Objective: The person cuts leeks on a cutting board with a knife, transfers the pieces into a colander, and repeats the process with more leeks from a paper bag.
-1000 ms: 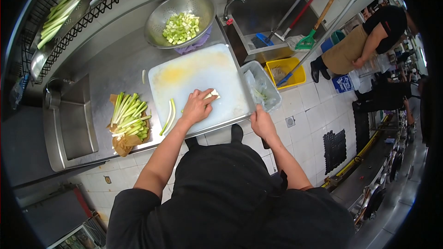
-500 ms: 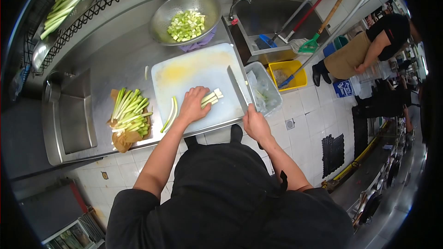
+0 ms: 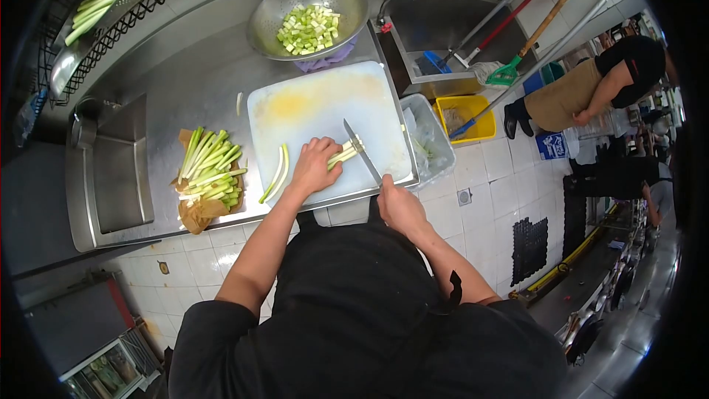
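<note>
My left hand (image 3: 316, 166) presses a small bunch of celery sticks (image 3: 340, 155) against the white cutting board (image 3: 325, 103), its fingers closed round them. In my right hand (image 3: 401, 207) is a knife (image 3: 363, 151), gripped by the handle. The blade lies across the right end of the sticks, pointing away from me. A couple of loose celery strips (image 3: 278, 171) lie on the board left of my hand. Farther left, a pile of celery sticks (image 3: 212, 166) rests on brown paper (image 3: 201, 216). Beyond the board, a steel colander (image 3: 264, 1) holds diced celery (image 3: 309, 29).
A sink basin (image 3: 122, 170) is at the left and a deeper sink (image 3: 413, 29) at the back right. A lined bin (image 3: 437, 149) and a yellow bucket (image 3: 484, 127) stand right of the counter, near long-handled tools (image 3: 550, 18). Another person (image 3: 569, 92) stands farther right.
The knife has moved left from the open part of the board onto the celery sticks, my right hand going with it. My left hand still holds the sticks. The view has shifted slightly.
</note>
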The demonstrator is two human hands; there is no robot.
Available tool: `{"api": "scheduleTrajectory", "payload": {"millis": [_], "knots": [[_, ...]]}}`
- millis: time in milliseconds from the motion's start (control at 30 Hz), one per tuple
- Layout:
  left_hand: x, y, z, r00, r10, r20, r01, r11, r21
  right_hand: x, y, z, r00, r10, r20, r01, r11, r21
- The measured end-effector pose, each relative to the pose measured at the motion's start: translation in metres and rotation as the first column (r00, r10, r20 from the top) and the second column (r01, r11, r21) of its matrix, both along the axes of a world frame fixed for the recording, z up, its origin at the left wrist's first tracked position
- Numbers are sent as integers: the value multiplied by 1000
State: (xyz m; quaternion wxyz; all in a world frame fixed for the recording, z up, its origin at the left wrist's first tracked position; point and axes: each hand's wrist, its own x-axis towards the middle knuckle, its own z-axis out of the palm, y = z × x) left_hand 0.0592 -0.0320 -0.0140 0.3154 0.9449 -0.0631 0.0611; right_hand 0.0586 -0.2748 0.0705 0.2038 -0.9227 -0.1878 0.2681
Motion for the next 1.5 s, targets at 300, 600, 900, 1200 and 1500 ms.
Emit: {"api": "scheduleTrajectory", "payload": {"millis": [300,600,900,1200,1500], "knots": [[-1,-2,-3,1000,5,27,-5,1000,-22,-1,3,10,1000,28,-7,-28,999,-21],[0,-5,-5,1000,12,19,-11,1000,-27,-12,10,27,993,47,-106,-57,994,-94],[-1,-7,-8,1000,19,24,-18,998,-57,13,33,-34,997,73,29,-75,994,84],[-16,6,9,998,67,-12,-67,998,-19,9,17,19,992,116,-39,-117,993,-13],[-17,6,-7,999,30,11,-29,996,-88,-11,16,32,982,126,-143,-144,982,-122]]}}
